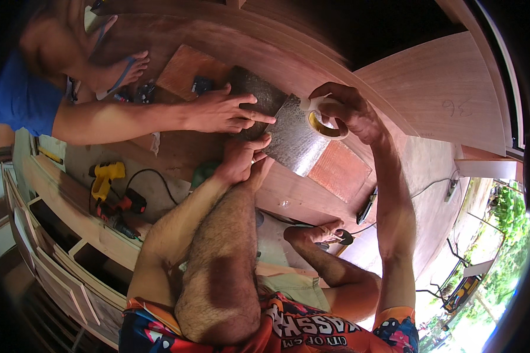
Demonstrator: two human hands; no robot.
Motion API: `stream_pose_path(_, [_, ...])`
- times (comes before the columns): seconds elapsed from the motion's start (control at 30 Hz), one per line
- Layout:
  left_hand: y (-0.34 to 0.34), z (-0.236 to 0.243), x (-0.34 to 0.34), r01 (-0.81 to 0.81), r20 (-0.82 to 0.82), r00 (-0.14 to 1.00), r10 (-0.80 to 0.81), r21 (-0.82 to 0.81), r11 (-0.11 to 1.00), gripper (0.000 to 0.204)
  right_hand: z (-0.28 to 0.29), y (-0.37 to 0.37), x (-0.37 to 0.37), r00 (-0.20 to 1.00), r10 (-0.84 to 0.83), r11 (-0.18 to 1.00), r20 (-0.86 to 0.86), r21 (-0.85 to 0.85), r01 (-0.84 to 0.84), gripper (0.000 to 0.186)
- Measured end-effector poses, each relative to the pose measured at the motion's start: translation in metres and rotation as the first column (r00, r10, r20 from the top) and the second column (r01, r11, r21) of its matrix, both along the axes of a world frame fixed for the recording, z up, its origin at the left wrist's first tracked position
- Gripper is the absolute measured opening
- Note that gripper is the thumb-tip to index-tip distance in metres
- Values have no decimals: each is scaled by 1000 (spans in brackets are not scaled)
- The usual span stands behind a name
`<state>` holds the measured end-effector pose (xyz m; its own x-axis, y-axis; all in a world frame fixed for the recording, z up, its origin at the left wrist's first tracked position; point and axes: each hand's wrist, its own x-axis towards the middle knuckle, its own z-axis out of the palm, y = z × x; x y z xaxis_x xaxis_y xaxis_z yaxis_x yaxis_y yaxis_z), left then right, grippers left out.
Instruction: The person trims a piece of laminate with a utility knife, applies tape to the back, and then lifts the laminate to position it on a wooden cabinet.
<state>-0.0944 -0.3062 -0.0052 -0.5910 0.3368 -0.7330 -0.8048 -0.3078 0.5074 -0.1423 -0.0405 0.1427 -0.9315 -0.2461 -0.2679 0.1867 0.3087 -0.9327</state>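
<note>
My right hand (353,112) is raised, its fingers closed round a tape roll (328,129) with a pale outer side and a yellowish inside. My left hand (241,157) is at the near edge of a shiny silver sheet (297,132), fingers bent together; whatever they pinch is hidden. A darker sheet (253,85) meets the silver one along a seam. A co-worker's hand (218,112) reaches in from the left, spread over the darker sheet, one fingertip at the seam. Reddish-brown boards (341,170) show from beneath the sheets.
At left on the floor lie a yellow power tool (107,176) and a red-and-black drill (126,203) with a cable. The co-worker's foot (123,73) stands at the upper left. Wooden drawer frames (70,235) line the lower left. A plywood panel (441,94) leans at right.
</note>
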Motion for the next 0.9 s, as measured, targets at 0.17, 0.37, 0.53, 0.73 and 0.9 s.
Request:
stream_pose_path(0.17, [-3, -5, 1, -5, 26, 1000, 6, -50, 999, 26, -2, -7, -2, 992, -128, 991, 6, 46, 128, 43])
stream_pose_path(0.37, [-2, 3, -1, -7, 60, 998, 8, -12, 1000, 26, -12, -23, -11, 971, -200, 946, 130, 282, 157, 51])
stream_pose_path(0.53, [-3, -2, -1, -7, 116, 993, 7, 2, 1000, 24, -49, -33, -50, 921, -39, 924, 389, 364, -115, 54])
stream_pose_path(0.73, [-6, -10, 0, -12, 109, 994, 9, 25, 1000, 23, -45, -66, -80, 842, -52, 855, 537, 460, -241, 63])
stream_pose_path(0.9, [2, 5, -2, -19, 108, 994, 21, -19, 1000, 19, -50, -70, -96, 801, 1, 813, 599, 466, -349, 72])
